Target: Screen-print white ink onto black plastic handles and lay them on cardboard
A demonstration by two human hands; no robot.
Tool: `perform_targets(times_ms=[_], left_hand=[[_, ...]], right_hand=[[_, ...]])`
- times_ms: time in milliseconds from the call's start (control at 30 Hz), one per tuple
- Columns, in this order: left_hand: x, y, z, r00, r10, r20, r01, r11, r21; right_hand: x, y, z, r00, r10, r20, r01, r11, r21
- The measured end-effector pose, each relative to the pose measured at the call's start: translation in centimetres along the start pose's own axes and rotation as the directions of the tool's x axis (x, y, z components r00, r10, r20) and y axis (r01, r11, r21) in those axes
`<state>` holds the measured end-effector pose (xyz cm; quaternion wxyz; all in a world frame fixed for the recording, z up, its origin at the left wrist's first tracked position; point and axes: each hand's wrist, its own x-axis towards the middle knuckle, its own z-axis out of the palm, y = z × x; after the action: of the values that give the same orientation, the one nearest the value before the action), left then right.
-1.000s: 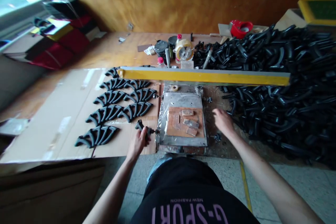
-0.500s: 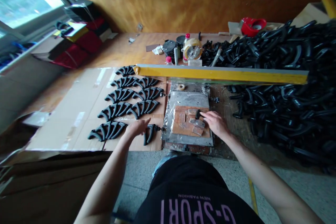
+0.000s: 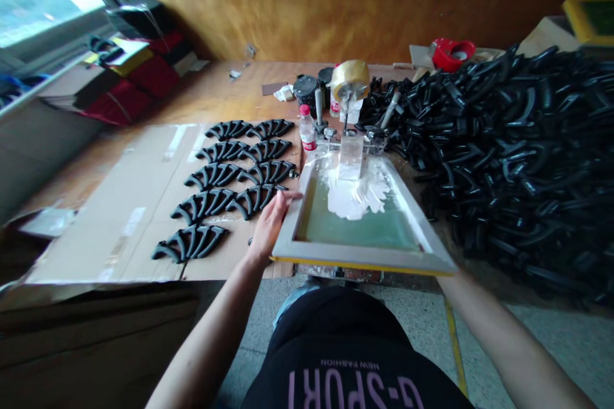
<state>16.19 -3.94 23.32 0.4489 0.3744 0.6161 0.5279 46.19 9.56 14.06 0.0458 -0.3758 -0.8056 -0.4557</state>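
A screen printing frame point(image 3: 355, 254) with a grey rim, yellow underside edge and green mesh is tilted low over the work spot in front of me. White ink point(image 3: 352, 204) is spread over the far half of its mesh, beside a clear block point(image 3: 351, 158). My left hand point(image 3: 272, 220) is at the frame's left side, closed on it with a finger reaching over the rim. The right wrist point(image 3: 451, 278) shows at the near right corner; my right hand's fingers are hidden beneath the frame. Rows of curved black handles point(image 3: 206, 241) lie left of my left hand.
Flattened cardboard point(image 3: 100, 217) lies under the rows. A large heap of black parts point(image 3: 508, 140) covers the right side. Behind the frame stand a small bottle point(image 3: 307, 131) and a roll of clear tape point(image 3: 350, 80). A red tape dispenser point(image 3: 453, 54) sits at the back.
The frame has swung down from its raised position, now covering the wooden jig. My left hand has moved right, from above the black handles to the frame. My right hand has become hidden.
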Motion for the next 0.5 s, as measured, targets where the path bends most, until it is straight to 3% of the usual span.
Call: perform_targets(times_ms=[100, 200, 267, 367, 433, 500], left_hand=[[-1.1, -5.1, -0.4, 0.986, -0.164, 0.025, 0.161, 0.981, 0.113], [-0.8, -8.7, 0.3, 0.977, -0.215, -0.01, 0.213, 0.961, 0.176], [-0.3, -10.1, 0.6, 0.974, -0.225, -0.039, 0.228, 0.95, 0.213], [0.2, -11.1, 0.6, 0.971, -0.232, -0.062, 0.24, 0.941, 0.237], [0.3, -11.4, 0.4, 0.968, -0.241, -0.064, 0.249, 0.94, 0.234], [0.2, -11.6, 0.3, 0.966, -0.25, -0.067, 0.259, 0.939, 0.225]], right_hand=[[2.5, 2.6, 0.6, 0.993, 0.12, 0.006, -0.118, 0.969, 0.215], [6.8, 2.1, -0.8, 0.976, 0.203, 0.076, -0.21, 0.802, 0.559], [9.2, 0.5, -2.3, 0.978, 0.107, 0.178, -0.205, 0.642, 0.739], [9.6, -2.0, -4.1, 0.942, -0.134, 0.308, -0.188, 0.551, 0.813], [7.8, -2.7, -5.1, 0.924, -0.241, 0.297, -0.125, 0.544, 0.83], [5.6, -2.3, -5.9, 0.917, -0.347, 0.194, 0.012, 0.512, 0.859]])
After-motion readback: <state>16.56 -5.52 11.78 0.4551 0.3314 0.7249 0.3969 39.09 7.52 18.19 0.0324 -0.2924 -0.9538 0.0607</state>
